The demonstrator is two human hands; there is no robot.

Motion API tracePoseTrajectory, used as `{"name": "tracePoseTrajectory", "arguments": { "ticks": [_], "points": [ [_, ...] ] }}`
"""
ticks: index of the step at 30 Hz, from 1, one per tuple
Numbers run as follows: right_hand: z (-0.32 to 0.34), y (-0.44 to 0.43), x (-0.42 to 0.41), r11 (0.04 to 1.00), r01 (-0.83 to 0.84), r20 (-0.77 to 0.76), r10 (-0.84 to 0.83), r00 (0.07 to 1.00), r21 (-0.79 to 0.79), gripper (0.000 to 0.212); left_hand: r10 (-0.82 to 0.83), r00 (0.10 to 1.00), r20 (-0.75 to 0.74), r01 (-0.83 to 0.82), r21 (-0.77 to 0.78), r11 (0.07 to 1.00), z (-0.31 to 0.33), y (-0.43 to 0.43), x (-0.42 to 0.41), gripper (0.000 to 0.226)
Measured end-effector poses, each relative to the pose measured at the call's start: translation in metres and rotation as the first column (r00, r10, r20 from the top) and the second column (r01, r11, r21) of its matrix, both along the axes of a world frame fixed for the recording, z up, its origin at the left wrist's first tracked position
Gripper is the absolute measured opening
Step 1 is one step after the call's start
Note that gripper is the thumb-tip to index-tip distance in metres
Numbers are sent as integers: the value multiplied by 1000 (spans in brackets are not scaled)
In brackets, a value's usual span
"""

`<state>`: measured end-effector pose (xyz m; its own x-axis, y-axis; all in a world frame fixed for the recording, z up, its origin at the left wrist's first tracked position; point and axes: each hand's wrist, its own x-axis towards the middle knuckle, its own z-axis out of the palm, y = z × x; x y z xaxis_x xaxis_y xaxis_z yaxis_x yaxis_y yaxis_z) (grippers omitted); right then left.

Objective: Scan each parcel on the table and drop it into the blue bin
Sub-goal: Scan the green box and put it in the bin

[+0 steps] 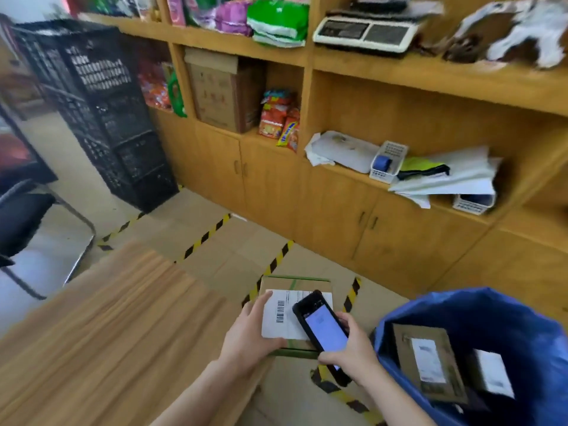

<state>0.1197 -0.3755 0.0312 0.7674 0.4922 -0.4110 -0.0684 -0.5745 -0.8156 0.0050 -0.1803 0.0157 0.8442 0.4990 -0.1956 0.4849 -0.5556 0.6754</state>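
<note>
My left hand [249, 336] grips a cardboard parcel [295, 285] with green tape and a white barcode label, holding it in the air past the right end of the wooden table [101, 327]. My right hand [353, 352] holds a black handheld scanner [322, 327] with a lit screen just above the label. The blue bin [479, 309] stands at the lower right. Two labelled parcels lie inside it: a flat brown parcel [430, 361] and a smaller boxed parcel [491, 376].
A tall wooden shelf unit [399, 216] with cupboards runs across the back, loaded with snack bags, boxes and a scale. Stacked black crates [101, 112] stand at the left, a black chair [24, 216] further left. Yellow-black tape [206, 238] marks the floor.
</note>
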Motion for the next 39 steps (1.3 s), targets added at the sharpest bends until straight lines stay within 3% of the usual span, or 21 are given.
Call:
{"name": "tracePoseTrajectory", "arguments": {
  "ticks": [6, 11, 15, 20, 23, 26, 30, 39],
  "points": [
    [0, -136, 35, 934, 356, -16, -355, 935, 23, 81, -359, 932, -39, 357, -48, 933, 10, -109, 107, 102],
    [-12, -227, 34, 776, 630, -68, -627, 776, 26, 79, -651, 759, -22, 647, -87, 757, 4, -198, 173, 99],
    [-31, -274, 29, 649, 760, -109, -757, 645, -9, 77, -766, 640, -58, 756, -126, 642, -15, -250, 205, 106],
    [-57, -304, 55, 567, 820, -135, -821, 554, -78, 73, -824, 557, -107, 804, -181, 567, -51, -288, 251, 99],
    [-75, -310, 85, 517, 850, -133, -854, 503, -104, 76, -849, 523, -72, 826, -201, 526, -74, -298, 289, 82],
    [-96, -309, 122, 471, 870, -171, -878, 447, -146, 79, -843, 532, -86, 808, -248, 535, -105, -303, 331, 75],
    [-127, -311, 179, 449, 865, -247, -884, 396, -223, 90, -818, 553, -159, 773, -269, 575, -161, -302, 384, 84],
    [-264, -327, 272, 345, 874, -314, -919, 240, -342, 91, -837, 487, -250, 797, -266, 543, -280, -338, 478, 87]
  ]
}}
